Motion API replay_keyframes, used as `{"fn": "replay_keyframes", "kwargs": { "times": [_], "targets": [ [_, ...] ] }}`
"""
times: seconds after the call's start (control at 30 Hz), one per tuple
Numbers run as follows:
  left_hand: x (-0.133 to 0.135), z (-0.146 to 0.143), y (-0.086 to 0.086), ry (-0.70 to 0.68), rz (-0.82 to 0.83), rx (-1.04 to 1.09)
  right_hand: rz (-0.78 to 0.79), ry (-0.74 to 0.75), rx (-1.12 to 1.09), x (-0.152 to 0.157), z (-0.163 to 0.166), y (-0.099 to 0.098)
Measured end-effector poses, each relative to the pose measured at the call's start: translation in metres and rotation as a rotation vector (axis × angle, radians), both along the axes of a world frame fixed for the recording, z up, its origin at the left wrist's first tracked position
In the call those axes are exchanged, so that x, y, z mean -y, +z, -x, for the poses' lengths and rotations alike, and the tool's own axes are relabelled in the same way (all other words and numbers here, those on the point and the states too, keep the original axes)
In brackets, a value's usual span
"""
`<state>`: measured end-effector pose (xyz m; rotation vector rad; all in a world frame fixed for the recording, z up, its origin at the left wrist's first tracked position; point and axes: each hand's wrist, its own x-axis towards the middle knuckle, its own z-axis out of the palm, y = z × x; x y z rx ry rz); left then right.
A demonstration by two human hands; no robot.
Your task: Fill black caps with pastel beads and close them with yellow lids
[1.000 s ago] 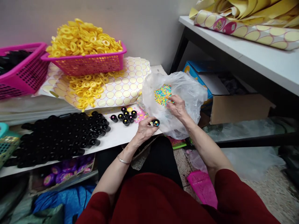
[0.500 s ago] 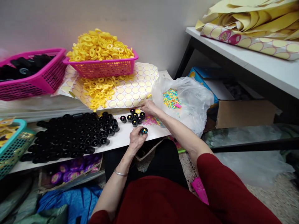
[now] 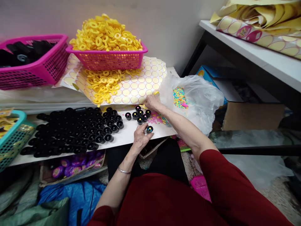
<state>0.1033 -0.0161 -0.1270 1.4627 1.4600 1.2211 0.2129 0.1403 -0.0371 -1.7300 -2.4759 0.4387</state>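
My left hand [image 3: 141, 137] has its thumb and fingers around a small black cup [image 3: 150, 129] at the front edge of the white bench [image 3: 124, 135]. Yellow and blue beads show in the cup's mouth. Behind it stands a cluster of black cups [image 3: 140, 120], with pink or yellow beads visible in several. Beyond that cluster, my right hand [image 3: 152, 102] is closed, and a yellow ring piece [image 3: 142, 106] shows at its fingertips, partly hidden. Loose pink and yellow beads [image 3: 157, 118] lie on the bench just in front of my right hand.
Many black cups [image 3: 70, 131] crowd the bench's left side. A pink basket [image 3: 110, 59] heaped with yellow rings stands behind, on sticker sheets [image 3: 145, 84]. A clear plastic bag [image 3: 202, 100] of coloured beads lies right. A teal basket [image 3: 16, 138] sits far left; a white table [image 3: 256, 53] overhangs right.
The whole view has shifted slightly. My left hand still holds the black cup. My right hand stays behind the cluster, and less of the yellow ring shows by its fingers.
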Motion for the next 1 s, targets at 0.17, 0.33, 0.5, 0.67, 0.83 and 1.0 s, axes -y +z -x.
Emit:
{"fn": "replay_keyframes", "kwargs": {
  "times": [0.17, 0.33, 0.5, 0.67, 0.83, 1.0],
  "targets": [
    [0.004, 0.0, 0.016, 0.156, -0.025, 0.318, -0.297, -0.126, 0.076, 0.04, -0.027, 0.017],
    [0.005, -0.004, 0.06, 0.167, 0.151, 0.682, -0.542, 0.177, -0.037, 0.116, -0.045, 0.006],
    [0.008, -0.007, 0.074, -0.016, 0.373, 0.771, -0.548, 0.322, -0.152, 0.164, -0.049, -0.009],
    [0.013, 0.002, 0.066, -0.078, 0.329, 0.708, -0.342, 0.27, -0.617, 0.161, -0.052, -0.018],
    [0.008, 0.017, 0.06, -0.177, 0.182, 0.546, 0.119, 0.235, -0.978, 0.153, -0.054, -0.017],
    [0.005, 0.027, 0.06, -0.339, 0.208, 0.428, 0.148, 0.22, -0.918, 0.151, -0.057, -0.016]
  ]
}}
